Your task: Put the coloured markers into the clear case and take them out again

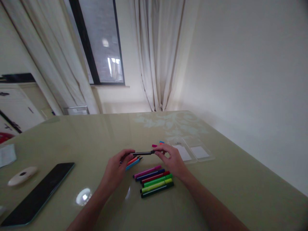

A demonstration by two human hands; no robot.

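A black marker [142, 153] is held level above the table between my two hands. My left hand [116, 168] pinches its left end, and the fingers of my right hand [172, 158] are closed on its right end. Whether that right end is a separate cap, I cannot tell. Just below my left fingers lie an orange marker [132, 160] and a blue marker [132, 164] with dark tips bare, partly hidden by the hand. Beyond my right fingertips are small loose caps, one magenta [154, 146] and one blue [162, 142].
Several capped markers [154, 183] lie in a slanted row between my forearms. An open clear plastic case [210, 158] with white cards sits right of my right hand. At left lie a black tablet [39, 194] and a pale oval object [22, 176]. A wall borders the table's right side.
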